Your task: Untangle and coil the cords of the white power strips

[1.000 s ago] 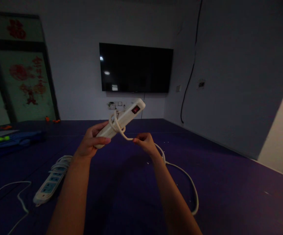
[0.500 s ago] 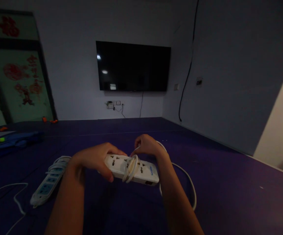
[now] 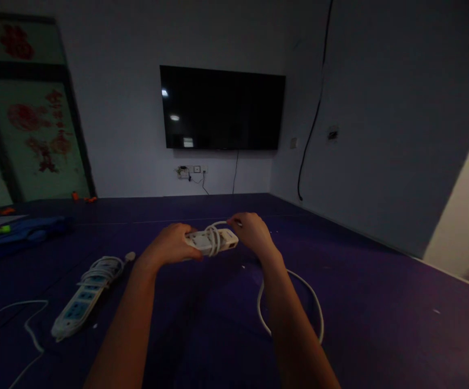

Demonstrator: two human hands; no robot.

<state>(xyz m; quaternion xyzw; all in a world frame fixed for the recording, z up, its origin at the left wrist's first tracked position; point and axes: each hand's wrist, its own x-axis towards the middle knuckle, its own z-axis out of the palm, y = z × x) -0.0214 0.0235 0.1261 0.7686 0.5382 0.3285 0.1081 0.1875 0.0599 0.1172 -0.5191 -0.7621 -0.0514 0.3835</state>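
Observation:
My left hand (image 3: 174,244) is closed around the left end of a white power strip (image 3: 227,238), which it holds above the purple floor. Loops of white cord (image 3: 214,241) wrap around the strip's middle. At the strip's right end, my right hand (image 3: 251,231) pinches the cord where it runs out from these loops. More of this cord lies in a loose curve on the floor by my right forearm. A second power strip (image 3: 81,302) with blue socket faces and its own wound cord rests to the left of my left forearm.
A thin white cable (image 3: 29,327) trails over the floor at the left. Folded blue cloth (image 3: 27,229) lies farther back on that side. A television (image 3: 223,108) hangs on the far wall, and a black cable (image 3: 313,121) runs down the right wall.
Both hands have raised the power strip slightly and moved it away from me, tilting its face. My right hand has drawn the cord across the top of the strip; another loop shows around it.

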